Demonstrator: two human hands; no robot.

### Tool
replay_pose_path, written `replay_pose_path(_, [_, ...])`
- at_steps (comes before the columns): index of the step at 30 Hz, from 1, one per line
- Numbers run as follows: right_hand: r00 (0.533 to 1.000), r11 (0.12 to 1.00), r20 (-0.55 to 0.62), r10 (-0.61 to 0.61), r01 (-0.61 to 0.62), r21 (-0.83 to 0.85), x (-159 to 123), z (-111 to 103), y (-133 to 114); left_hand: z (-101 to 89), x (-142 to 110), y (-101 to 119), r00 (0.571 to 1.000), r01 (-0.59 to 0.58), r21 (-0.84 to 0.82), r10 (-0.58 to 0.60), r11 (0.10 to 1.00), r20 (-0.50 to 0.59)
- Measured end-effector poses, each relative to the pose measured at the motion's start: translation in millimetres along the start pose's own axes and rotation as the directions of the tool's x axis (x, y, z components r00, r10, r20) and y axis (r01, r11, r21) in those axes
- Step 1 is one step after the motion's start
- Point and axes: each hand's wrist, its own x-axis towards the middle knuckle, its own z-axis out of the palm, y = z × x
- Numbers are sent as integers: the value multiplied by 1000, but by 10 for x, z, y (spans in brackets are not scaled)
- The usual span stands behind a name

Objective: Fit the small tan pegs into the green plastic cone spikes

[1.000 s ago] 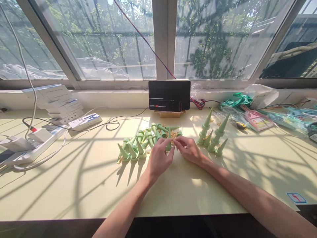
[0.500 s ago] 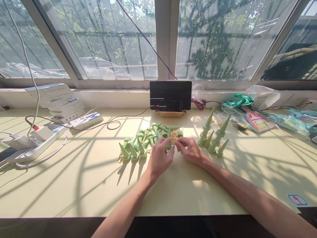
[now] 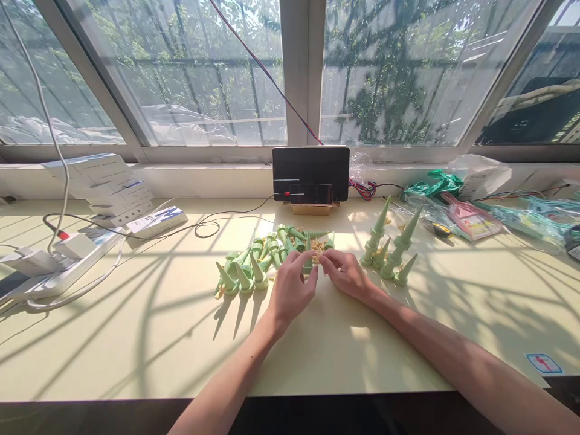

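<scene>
My left hand point(image 3: 293, 285) is closed around the lower part of an upright green cone point(image 3: 308, 243), its tip pointing up between thumb and forefinger. Close against it, my right hand point(image 3: 345, 273) has its fingertips pinched together beside the cone. Whatever lies in that pinch is too small to name. Behind both hands is a pile of green cone pieces point(image 3: 273, 248), with small yellow pieces point(image 3: 318, 246) at its right side. Three cones point(image 3: 244, 279) stand in front of the pile on the left. To the right of my right hand, several green cones point(image 3: 399, 251) stand upright, some of them stacked.
A black tablet point(image 3: 310, 166) stands at the back with a phone point(image 3: 311, 194) before it. White boxes point(image 3: 106, 187) and a power strip point(image 3: 86, 257) with cables occupy the left. Plastic bags point(image 3: 475, 217) and a yellow-black tape measure point(image 3: 441, 231) lie at the right.
The view has shifted very slightly. Both hands stay together at the cone, with only a tiny movement at the right fingertips.
</scene>
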Motion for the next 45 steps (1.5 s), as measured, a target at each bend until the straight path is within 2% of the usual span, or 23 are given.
replay_pose_path(7, [999,999,-20,-38,38,3,-14,19,32,10,6,-19,1000,9,7,-9,1000,-15])
replay_pose_path(19, [999,1000,51,14,-14,13,9,-9,1,11,-3,-11,1000,3,-5,-3,1000,11])
replay_pose_path(28, [1000,1000,16,-23,23,18,-9,11,18,5,4,-23,999,19,7,-19,1000,-27])
replay_pose_path(45, [998,1000,63,-14,15,-12,16,-6,14,8,-1,-17,999,38,1,-38,999,20])
